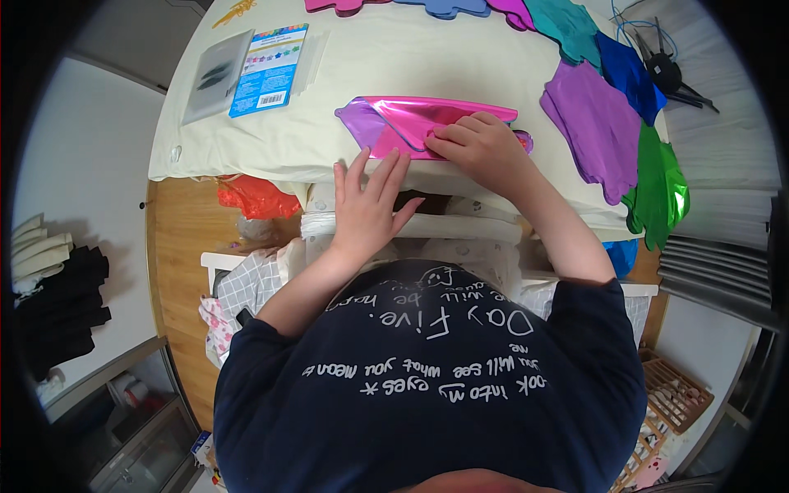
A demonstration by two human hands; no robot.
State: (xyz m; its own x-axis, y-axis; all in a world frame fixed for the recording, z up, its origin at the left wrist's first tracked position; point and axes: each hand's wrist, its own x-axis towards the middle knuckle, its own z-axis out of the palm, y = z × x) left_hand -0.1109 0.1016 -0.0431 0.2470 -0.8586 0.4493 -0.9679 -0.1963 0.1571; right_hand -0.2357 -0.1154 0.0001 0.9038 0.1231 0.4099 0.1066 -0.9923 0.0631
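A folded shiny pink foil sheet (460, 107) lies at the table's near edge, with a purple part (362, 126) showing at its left end. My left hand (370, 197) is open, its fingers spread and their tips resting on the foil's near edge. My right hand (485, 148) is closed, thumb and fingers pinched together on the sheet's folded flap; whether more is under the fingers is hidden. A small round red and purple piece (524, 141) peeks out beside the right wrist.
Stacked foil shapes in purple (592, 127), green (653, 189), blue (629, 74) and teal (567, 29) line the table's right side. A blue printed card (267, 74) and a clear plastic sleeve (215, 78) lie at left. A black tripod-like object (664, 72) stands far right.
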